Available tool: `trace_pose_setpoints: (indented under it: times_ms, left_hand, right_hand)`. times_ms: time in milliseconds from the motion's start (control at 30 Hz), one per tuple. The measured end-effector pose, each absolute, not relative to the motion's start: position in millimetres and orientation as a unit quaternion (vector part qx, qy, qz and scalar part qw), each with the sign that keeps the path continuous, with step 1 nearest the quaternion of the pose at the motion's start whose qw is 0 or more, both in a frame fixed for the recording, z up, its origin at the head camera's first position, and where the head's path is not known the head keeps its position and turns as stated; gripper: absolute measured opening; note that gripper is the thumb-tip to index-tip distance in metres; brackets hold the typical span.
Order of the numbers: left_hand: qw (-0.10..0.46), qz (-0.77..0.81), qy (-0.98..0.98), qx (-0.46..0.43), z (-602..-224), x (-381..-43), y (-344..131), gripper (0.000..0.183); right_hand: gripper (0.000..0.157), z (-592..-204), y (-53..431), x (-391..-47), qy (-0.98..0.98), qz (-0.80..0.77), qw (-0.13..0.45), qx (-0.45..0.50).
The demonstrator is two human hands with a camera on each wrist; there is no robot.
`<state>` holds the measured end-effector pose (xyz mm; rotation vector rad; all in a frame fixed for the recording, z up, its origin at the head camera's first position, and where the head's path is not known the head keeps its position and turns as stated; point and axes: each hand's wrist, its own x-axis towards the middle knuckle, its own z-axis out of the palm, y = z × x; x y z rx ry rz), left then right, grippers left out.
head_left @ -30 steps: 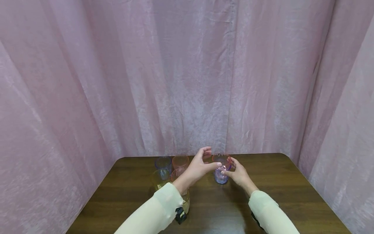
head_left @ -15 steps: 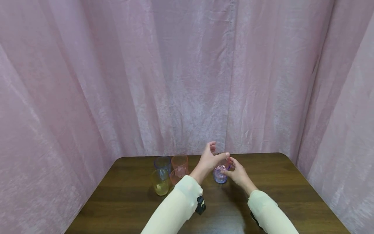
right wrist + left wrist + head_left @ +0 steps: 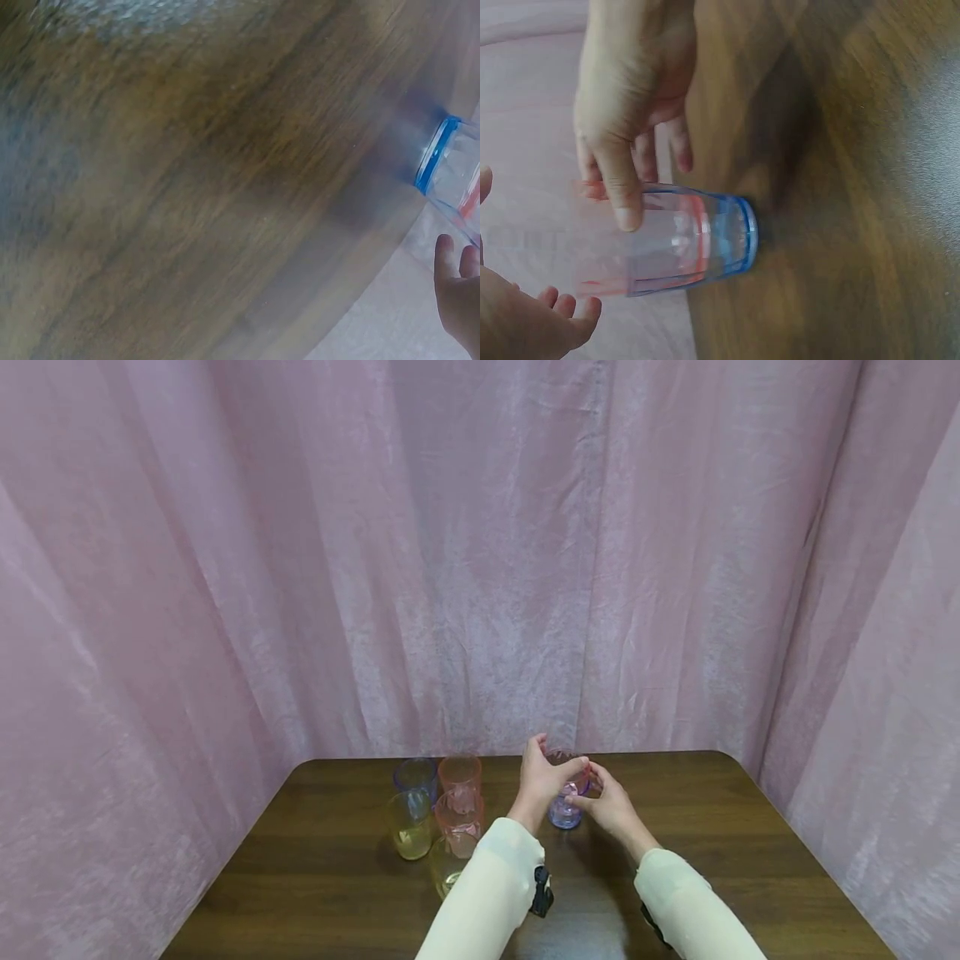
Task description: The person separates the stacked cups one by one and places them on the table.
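Observation:
A clear pink-rimmed cup (image 3: 598,286) sits nested inside a clear blue cup (image 3: 565,819), whose base is on the table. My right hand (image 3: 613,814) grips the blue cup from the right side, with its thumb (image 3: 628,216) across the wall near the blue rim. To the left and higher up, my left hand (image 3: 542,782) is spread around the pink cup's top. In the left wrist view, its fingertips (image 3: 591,309) come close to the pink rim; whether they touch I cannot tell. At the right wrist view's edge show the blue base and right fingers (image 3: 447,262).
Left of the hands, several clear cups stand grouped on the wooden table (image 3: 300,877): a blue one (image 3: 412,770), two pink ones and two yellow ones, including a yellow cup (image 3: 411,842). My left sleeve (image 3: 487,889) partly covers the nearest yellow cup. Pink curtains (image 3: 480,568) hang behind.
My left hand has moved right, towards the nested cups, and its thumb is now by the pink rim. The right hand and the nested cups stay nearly in place.

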<state>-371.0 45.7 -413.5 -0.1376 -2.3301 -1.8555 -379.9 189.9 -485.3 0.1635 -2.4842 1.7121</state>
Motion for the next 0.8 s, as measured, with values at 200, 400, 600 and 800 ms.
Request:
trace_pose_setpoints:
  times_ms: [200,400,600,800]
  left_hand:
    - [0.083,-0.610,-0.787,-0.032,-423.8,-373.5,46.4,0.094]
    - [0.074,-0.586,-0.807,-0.021,-431.7,-376.1,44.8,0.097]
    - [0.055,-0.566,-0.822,-0.022,-437.6,-376.6,45.9,0.102]
    - [0.052,-0.551,-0.832,-0.031,-443.2,-378.3,44.8,0.093]
  right_hand:
    - [0.084,-488.8,190.8,-379.9,-0.821,0.566,0.055,0.052]
    - [0.083,-496.4,190.8,-378.6,-0.830,0.554,0.045,0.050]
    - [0.085,-501.6,184.9,-375.3,-0.823,0.563,0.057,0.055]
    - [0.086,-504.2,181.1,-378.0,-0.809,0.584,0.054,0.049]
